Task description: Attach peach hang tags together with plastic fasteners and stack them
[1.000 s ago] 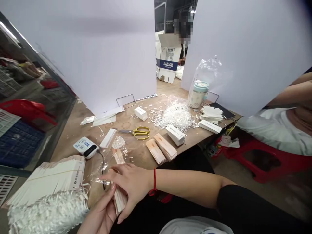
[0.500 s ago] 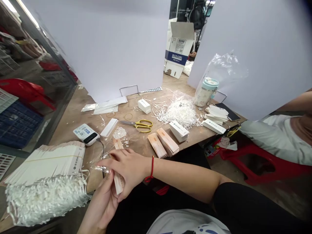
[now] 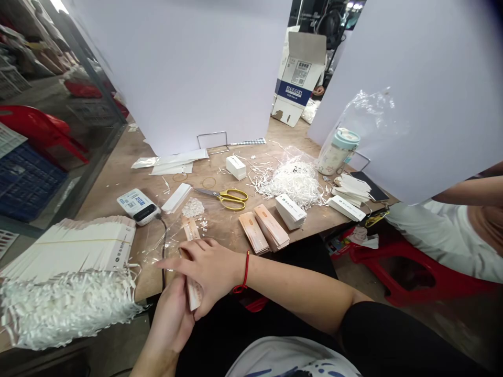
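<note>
One head-worn camera looks forward and down over the table (image 3: 222, 228) — near enough that the left hand (image 3: 173, 314) and right hand (image 3: 214, 267) sit large, low in the frame. It faces a white panel (image 3: 188, 73), upper left — the wearer's shirt (image 3: 283, 356) shows bottom centre.

From my end I see a wooden desk (image 3: 118, 165) with banded cards (image 3: 78, 241) at its left. Beside them sits a white device (image 3: 138, 206). Gold-handled scissors (image 3: 222, 194) lie midway, tips near a white stack (image 3: 176, 197); crumbs (image 3: 193, 208) lie near an orange card (image 3: 191, 229). Two orange stacks (image 3: 272, 228) lie side by side near the front edge, strips (image 3: 293, 180) heaped behind. I make out a cup (image 3: 338, 152) rightward, a box (image 3: 296, 78) at the back.
</note>
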`<action>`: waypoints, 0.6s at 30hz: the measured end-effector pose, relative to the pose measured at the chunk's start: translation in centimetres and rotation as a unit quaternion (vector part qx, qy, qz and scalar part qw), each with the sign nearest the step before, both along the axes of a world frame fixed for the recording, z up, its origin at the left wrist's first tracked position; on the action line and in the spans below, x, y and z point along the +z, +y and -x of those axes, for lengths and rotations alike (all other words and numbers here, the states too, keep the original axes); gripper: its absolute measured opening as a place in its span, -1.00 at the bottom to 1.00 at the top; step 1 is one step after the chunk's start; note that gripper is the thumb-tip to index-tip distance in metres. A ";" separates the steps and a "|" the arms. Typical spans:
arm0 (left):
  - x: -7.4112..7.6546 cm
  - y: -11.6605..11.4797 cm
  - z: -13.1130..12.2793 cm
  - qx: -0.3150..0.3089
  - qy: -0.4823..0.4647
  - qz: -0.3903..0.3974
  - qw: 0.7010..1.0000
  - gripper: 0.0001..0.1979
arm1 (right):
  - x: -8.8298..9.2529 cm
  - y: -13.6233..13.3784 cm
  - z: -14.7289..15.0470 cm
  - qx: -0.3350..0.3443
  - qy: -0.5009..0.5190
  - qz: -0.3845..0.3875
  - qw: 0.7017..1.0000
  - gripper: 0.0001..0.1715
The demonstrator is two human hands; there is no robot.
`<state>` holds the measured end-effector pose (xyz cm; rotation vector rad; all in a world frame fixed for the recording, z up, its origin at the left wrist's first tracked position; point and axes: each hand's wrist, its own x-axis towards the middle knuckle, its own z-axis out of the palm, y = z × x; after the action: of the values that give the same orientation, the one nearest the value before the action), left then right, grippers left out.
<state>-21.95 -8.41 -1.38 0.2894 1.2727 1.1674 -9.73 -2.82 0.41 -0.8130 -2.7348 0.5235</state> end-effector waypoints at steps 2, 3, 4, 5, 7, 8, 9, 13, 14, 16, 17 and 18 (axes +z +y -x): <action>-0.3 0.1 0.2 -0.005 -0.018 0.003 1.000 -0.68 | -0.1 0.2 -0.2 0.006 0.010 0.036 0.999 0.47; -0.4 0.1 0.3 -0.010 -0.033 0.005 0.999 -0.71 | -0.2 0.3 -0.3 0.008 0.023 0.067 0.997 0.50; -0.4 0.1 0.5 -0.018 -0.048 0.009 0.999 -0.72 | -0.4 0.4 -0.4 0.009 0.042 0.102 0.994 0.53; -0.4 0.0 0.7 -0.028 -0.063 0.014 0.998 -0.73 | -0.6 0.5 -0.4 0.006 0.071 0.140 0.988 0.51; -0.1 -0.1 1.1 -0.049 -0.094 0.016 0.994 -0.74 | -1.4 0.7 -0.4 -0.027 0.155 0.209 0.965 0.27; 0.1 -0.2 1.3 -0.059 -0.110 0.013 0.992 -0.74 | -1.9 0.8 -0.4 -0.060 0.201 0.234 0.949 0.05; 0.2 -0.2 1.5 -0.066 -0.125 0.005 0.990 -0.75 | -2.4 0.9 -0.3 -0.101 0.243 0.253 0.931 -0.18; 0.5 -0.4 1.9 -0.088 -0.104 -0.014 0.991 -0.67 | -4.3 1.1 0.0 -0.210 0.316 0.289 0.879 -0.68; 0.5 -0.5 1.9 -0.091 -0.081 -0.020 0.992 -0.65 | -4.6 1.2 0.1 -0.218 0.325 0.299 0.870 -0.72; 0.5 -0.6 2.1 -0.106 -0.035 -0.037 0.993 -0.64 | -5.0 1.5 0.2 -0.229 0.347 0.322 0.851 -0.77; 0.5 -0.6 2.2 -0.115 -0.019 -0.046 0.992 -0.65 | -5.2 1.6 0.3 -0.234 0.359 0.335 0.839 -0.78; 0.6 -0.5 2.3 -0.125 -0.008 -0.052 0.991 -0.64 | -5.4 1.8 0.4 -0.238 0.370 0.347 0.828 -0.78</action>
<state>-24.28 -8.96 -0.81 0.5014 1.1274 1.0210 -10.15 -1.06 -4.95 -1.0887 -1.5304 1.3909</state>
